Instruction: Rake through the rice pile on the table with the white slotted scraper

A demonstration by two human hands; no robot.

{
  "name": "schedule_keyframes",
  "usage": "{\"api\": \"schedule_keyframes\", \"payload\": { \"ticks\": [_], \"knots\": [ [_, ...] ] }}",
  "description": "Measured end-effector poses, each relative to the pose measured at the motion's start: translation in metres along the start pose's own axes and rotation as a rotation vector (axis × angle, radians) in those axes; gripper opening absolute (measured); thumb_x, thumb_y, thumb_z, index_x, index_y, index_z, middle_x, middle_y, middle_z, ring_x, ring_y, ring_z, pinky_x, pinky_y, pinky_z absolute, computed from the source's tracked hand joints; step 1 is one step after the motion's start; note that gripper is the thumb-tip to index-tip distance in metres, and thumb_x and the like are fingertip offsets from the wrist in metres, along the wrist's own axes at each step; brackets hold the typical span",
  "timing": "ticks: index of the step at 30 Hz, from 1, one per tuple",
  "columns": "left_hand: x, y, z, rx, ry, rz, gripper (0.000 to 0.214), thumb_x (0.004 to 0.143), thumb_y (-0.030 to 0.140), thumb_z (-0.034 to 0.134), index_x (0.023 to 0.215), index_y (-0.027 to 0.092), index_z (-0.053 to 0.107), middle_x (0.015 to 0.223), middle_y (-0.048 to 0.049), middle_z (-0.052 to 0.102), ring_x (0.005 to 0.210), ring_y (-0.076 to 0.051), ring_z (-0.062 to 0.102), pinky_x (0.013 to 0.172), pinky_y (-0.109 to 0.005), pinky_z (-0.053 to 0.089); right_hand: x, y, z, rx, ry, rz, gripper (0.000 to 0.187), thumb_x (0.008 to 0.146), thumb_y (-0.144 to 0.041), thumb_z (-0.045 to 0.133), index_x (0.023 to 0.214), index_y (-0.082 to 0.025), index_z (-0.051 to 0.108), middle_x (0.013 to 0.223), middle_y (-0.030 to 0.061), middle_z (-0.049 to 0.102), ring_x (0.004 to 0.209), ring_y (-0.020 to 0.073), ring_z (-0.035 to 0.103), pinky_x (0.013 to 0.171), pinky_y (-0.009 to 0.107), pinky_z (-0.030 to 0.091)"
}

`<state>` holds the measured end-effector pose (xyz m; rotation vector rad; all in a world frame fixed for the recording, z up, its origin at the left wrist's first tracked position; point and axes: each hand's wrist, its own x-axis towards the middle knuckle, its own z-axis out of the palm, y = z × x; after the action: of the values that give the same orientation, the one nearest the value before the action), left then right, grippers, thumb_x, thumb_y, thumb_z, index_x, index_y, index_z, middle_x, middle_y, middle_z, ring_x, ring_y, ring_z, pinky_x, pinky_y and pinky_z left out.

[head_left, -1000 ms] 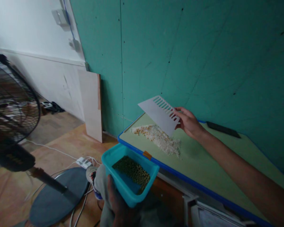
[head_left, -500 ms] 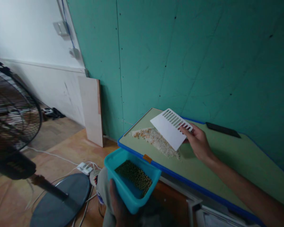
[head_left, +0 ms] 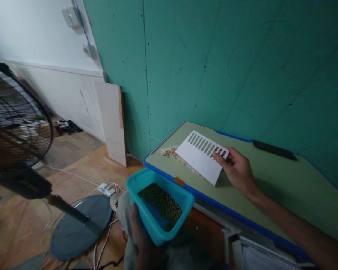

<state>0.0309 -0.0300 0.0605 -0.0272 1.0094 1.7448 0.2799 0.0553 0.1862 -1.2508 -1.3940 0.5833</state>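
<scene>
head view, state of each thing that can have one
left hand, gripping blue tub
right hand, pinching white scraper
blue tub, uncovered, partly filled
white scraper, tilted in hand
pale pile, spread on table, partly hidden
fan, standing, spinning unclear
pale board, standing upright

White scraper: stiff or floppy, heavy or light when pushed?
Probably fairly stiff: the scraper looks flat, unbent, though the right hand grips it near one end. Likely light for its size, being thin and slotted along one edge. That thinness may let it flex under a hard push.
</scene>
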Motion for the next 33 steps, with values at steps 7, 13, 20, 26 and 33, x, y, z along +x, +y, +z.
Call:
{"api": "schedule_keyframes", "payload": {
  "ticks": [7, 13, 20, 26, 33],
  "knots": [
    [0.0037, 0.0009, -0.0039, 0.015, 0.026, -0.027, 0.072, 0.085, 0.064, 0.071, 0.147, 0.028, 0.061, 0.133, -0.0078, 0.076, 0.144, -0.034, 0.051, 0.113, -0.048, 0.049, -0.0018, -0.0009, 0.003, 0.01, -0.021, -0.009, 0.035, 0.083, -0.051, 0.08, 0.099, -0.021, 0.07, 0.087, 0.0047, 0.078, 0.077, 0.0208, 0.073, 0.065, 0.028, 0.055],
    [0.0097, -0.0029, -0.0091, -0.018, -0.005, -0.018, 0.066, 0.086, 0.06, 0.072, 0.145, 0.031, 0.064, 0.128, -0.0017, 0.078, 0.148, -0.031, 0.047, 0.117, -0.041, 0.043, -0.0046, -0.0056, 0.0036, 0.024, -0.037, 0.012, 0.036, 0.082, -0.052, 0.081, 0.097, -0.021, 0.07, 0.086, 0.0048, 0.078, 0.075, 0.0204, 0.072, 0.063, 0.028, 0.055],
    [0.0019, 0.0024, -0.0037, 0.041, -0.001, 0.032, 0.062, 0.09, 0.059, 0.068, 0.142, 0.026, 0.066, 0.117, -0.0071, 0.082, 0.147, -0.03, 0.049, 0.117, -0.042, 0.043, -0.0055, -0.0043, 0.0037, 0.024, -0.05, 0.008, 0.037, 0.083, -0.052, 0.081, 0.101, -0.022, 0.071, 0.089, 0.0053, 0.079, 0.078, 0.0211, 0.073, 0.065, 0.029, 0.056],
    [0.0029, 0.0052, -0.0036, 0.003, -0.003, -0.073, 0.066, 0.091, 0.061, 0.065, 0.148, 0.028, 0.06, 0.125, -0.0077, 0.079, 0.146, -0.031, 0.049, 0.116, -0.045, 0.045, -0.0056, -0.0059, 0.0042, 0.041, -0.064, 0.018, 0.036, 0.083, -0.053, 0.081, 0.099, -0.022, 0.071, 0.088, 0.0049, 0.079, 0.078, 0.0207, 0.074, 0.065, 0.028, 0.056],
    [0.0015, 0.0023, -0.0013, -0.006, 0.0, -0.047, 0.07, 0.087, 0.062, 0.069, 0.148, 0.028, 0.061, 0.127, -0.0051, 0.079, 0.144, -0.032, 0.051, 0.112, -0.04, 0.048, -0.0074, -0.0055, 0.0051, 0.026, -0.085, 0.024, 0.035, 0.083, -0.052, 0.08, 0.099, -0.022, 0.07, 0.087, 0.0038, 0.078, 0.076, 0.0191, 0.072, 0.063, 0.026, 0.054]
  ]
}}
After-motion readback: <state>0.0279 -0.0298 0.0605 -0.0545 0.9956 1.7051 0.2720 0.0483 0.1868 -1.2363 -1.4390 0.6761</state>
